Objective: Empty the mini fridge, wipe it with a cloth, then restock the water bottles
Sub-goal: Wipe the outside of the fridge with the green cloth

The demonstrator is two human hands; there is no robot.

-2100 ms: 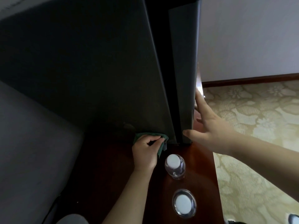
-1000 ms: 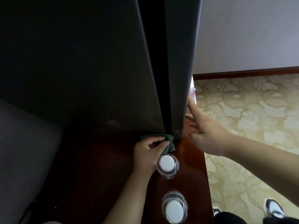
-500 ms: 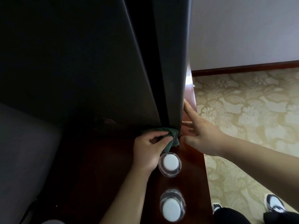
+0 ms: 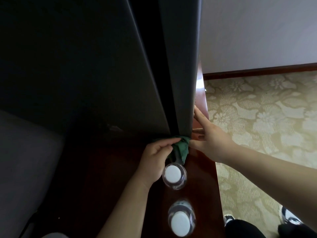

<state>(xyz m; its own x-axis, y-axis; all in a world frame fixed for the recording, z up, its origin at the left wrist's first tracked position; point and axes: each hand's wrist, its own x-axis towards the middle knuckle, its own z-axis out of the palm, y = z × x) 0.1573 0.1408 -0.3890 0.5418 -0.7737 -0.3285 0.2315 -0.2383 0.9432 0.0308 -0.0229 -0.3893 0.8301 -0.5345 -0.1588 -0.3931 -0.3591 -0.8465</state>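
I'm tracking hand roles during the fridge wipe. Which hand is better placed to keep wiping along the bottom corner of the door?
The left hand. It already grips the crumpled green cloth, pressed at the bottom corner of the dark fridge door. The right hand is open, fingers spread against the door's edge, bracing it.

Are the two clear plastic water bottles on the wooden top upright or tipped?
Upright: both clear plastic water bottles show their white caps facing the camera, standing on the dark wooden top.

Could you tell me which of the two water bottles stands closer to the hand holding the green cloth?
The farther bottle, right beside the left hand gripping the green cloth. The other bottle stands apart, closer to the camera.
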